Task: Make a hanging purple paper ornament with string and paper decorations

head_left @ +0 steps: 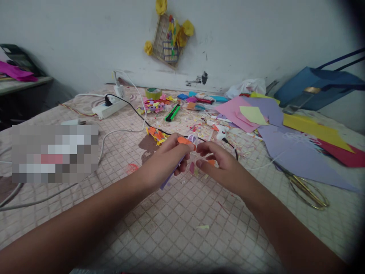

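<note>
My left hand is closed on a paper craft piece, pinched between thumb and fingers. An orange part and a white-and-purple part show at its top. Below the palm a purple paper strip sticks out. Close on the right is my right hand, its fingers curled but apart, with nothing visible between them. Its fingertips are near the craft piece; whether they touch it I cannot tell. Small paper scraps lie beneath the hands, and an orange-and-yellow paper cluster lies just beyond the left hand.
A white hot glue gun lies beyond my right hand, its black cord crossing to a power strip. Scissors and coloured paper sheets lie at right. A green cutter knife and tape roll are farther back.
</note>
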Motion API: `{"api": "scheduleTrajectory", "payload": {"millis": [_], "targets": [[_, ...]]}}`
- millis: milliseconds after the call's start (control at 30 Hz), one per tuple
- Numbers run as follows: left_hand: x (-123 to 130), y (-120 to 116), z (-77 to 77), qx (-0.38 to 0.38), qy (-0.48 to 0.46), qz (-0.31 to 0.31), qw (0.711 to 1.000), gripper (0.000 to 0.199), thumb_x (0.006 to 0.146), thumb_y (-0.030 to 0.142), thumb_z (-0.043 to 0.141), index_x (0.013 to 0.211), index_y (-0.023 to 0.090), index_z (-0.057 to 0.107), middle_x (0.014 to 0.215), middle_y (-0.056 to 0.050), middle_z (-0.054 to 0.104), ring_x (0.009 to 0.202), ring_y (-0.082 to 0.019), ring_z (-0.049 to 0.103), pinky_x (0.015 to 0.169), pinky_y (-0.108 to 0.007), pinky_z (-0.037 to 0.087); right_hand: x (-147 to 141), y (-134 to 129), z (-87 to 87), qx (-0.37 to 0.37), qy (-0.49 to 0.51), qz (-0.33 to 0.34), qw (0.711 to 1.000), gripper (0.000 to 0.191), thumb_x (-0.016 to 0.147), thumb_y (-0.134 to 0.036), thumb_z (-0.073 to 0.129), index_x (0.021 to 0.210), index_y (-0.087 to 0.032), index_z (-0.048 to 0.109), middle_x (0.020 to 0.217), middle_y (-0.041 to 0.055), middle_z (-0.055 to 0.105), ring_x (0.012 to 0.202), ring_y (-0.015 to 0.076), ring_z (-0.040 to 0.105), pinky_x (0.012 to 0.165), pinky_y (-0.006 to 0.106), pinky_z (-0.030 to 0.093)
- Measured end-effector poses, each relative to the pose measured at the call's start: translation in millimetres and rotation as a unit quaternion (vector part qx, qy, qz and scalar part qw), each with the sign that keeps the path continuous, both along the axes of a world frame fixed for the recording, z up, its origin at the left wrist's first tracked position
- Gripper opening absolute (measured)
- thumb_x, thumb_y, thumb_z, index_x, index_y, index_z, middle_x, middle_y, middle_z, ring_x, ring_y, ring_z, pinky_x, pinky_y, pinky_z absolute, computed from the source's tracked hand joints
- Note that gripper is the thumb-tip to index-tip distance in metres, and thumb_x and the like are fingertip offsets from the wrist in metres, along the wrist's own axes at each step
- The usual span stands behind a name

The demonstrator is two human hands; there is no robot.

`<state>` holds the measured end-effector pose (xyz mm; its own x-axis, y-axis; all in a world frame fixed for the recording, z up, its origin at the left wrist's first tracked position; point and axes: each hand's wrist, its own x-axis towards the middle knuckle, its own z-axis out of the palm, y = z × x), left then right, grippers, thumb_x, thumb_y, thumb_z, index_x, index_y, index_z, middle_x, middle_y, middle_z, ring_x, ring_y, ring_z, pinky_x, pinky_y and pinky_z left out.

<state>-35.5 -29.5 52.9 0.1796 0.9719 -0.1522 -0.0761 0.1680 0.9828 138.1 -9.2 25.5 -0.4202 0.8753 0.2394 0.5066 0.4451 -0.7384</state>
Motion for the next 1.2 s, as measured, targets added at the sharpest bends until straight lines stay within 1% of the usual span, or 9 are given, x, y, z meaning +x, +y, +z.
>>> {"api": "scheduleTrajectory", "payload": {"millis": [100,233,300,400,500,700,867,1033,1200], "targets": [[-0.3,-1.0,2.9,0.018,0.008,0.007,1.0,0.016,0.074,0.03,0.054,0.07,0.019,0.043,0.059,0.005,0.049,0.046,-0.007,0.046,0.042,-0.02,0.03,-1.3,-1.6,-0.7,0.053,-0.064,0.014,0.996,0.029,0.081,-0.035,0.059,0.106,-0.022,0.054,0.107,0.009,0.061,0.101,0.0247,0.056,0.083,0.044,0.046],[-2.3,-0.9,3.7,0.039,0.018,-0.008,0.999,0.017,0.075,0.029,0.056,0.069,0.019,0.043,0.055,0.006,0.049,0.047,-0.007,0.045,0.044,-0.019,0.031,-2.0,-1.5,0.0,0.089,-0.094,0.021,0.991,0.027,0.082,-0.034,0.057,0.105,-0.022,0.053,0.105,0.0094,0.06,0.101,0.0252,0.055,0.083,0.043,0.046],[-3.2,-0.2,3.2,0.047,0.024,-0.008,0.999,0.016,0.074,0.028,0.057,0.07,0.019,0.043,0.052,0.006,0.048,0.046,-0.007,0.044,0.044,-0.019,0.031,-1.3,0.1,0.7,0.111,-0.108,0.015,0.988,0.026,0.081,-0.03,0.058,0.105,-0.021,0.054,0.106,0.0094,0.06,0.103,0.0257,0.054,0.086,0.044,0.045],[-3.4,0.9,3.0,0.053,0.018,0.009,0.998,0.016,0.072,0.027,0.058,0.07,0.02,0.043,0.05,0.007,0.045,0.045,-0.007,0.043,0.044,-0.019,0.031,0.2,2.8,1.7,0.166,-0.134,-0.004,0.977,0.027,0.078,-0.022,0.059,0.104,-0.019,0.056,0.105,0.0105,0.059,0.104,0.0272,0.052,0.091,0.047,0.041],[-2.3,1.4,4.5,0.051,0.024,0.024,0.998,0.017,0.072,0.028,0.057,0.069,0.019,0.043,0.05,0.007,0.044,0.046,-0.007,0.044,0.044,-0.02,0.031,1.1,4.4,2.0,0.197,-0.136,-0.013,0.971,0.026,0.077,-0.02,0.059,0.103,-0.019,0.056,0.103,0.011,0.059,0.102,0.0279,0.052,0.09,0.048,0.041],[-2.0,1.0,7.1,0.049,0.03,0.031,0.998,0.016,0.072,0.028,0.057,0.069,0.02,0.043,0.052,0.007,0.045,0.046,-0.007,0.044,0.044,-0.019,0.031,0.9,3.8,1.5,0.205,-0.125,-0.01,0.971,0.025,0.078,-0.02,0.058,0.103,-0.019,0.056,0.104,0.0109,0.059,0.101,0.0269,0.052,0.09,0.046,0.042],[-3.5,1.6,4.2,0.05,0.021,0.03,0.998,0.015,0.072,0.027,0.057,0.07,0.02,0.044,0.051,0.007,0.044,0.045,-0.007,0.043,0.044,-0.019,0.031,0.2,2.4,2.3,0.204,-0.117,-0.013,0.972,0.024,0.078,-0.021,0.057,0.102,-0.022,0.057,0.103,0.0098,0.06,0.101,0.0273,0.053,0.089,0.048,0.042],[-3.9,3.2,2.7,0.042,0.008,0.026,0.999,0.016,0.073,0.025,0.057,0.069,0.019,0.043,0.052,0.007,0.045,0.045,-0.007,0.044,0.042,-0.018,0.029,0.2,2.7,2.3,0.201,-0.117,-0.015,0.972,0.024,0.078,-0.02,0.057,0.102,-0.021,0.056,0.103,0.0101,0.059,0.102,0.0271,0.053,0.09,0.047,0.042],[-4.2,3.8,3.5,0.042,0.014,0.019,0.999,0.016,0.072,0.025,0.058,0.071,0.02,0.043,0.052,0.008,0.042,0.045,-0.007,0.044,0.044,-0.019,0.03,-0.3,2.1,2.7,0.21,-0.098,-0.013,0.973,0.023,0.077,-0.018,0.058,0.1,-0.021,0.056,0.102,0.0096,0.06,0.1,0.0258,0.053,0.089,0.046,0.042]]}}
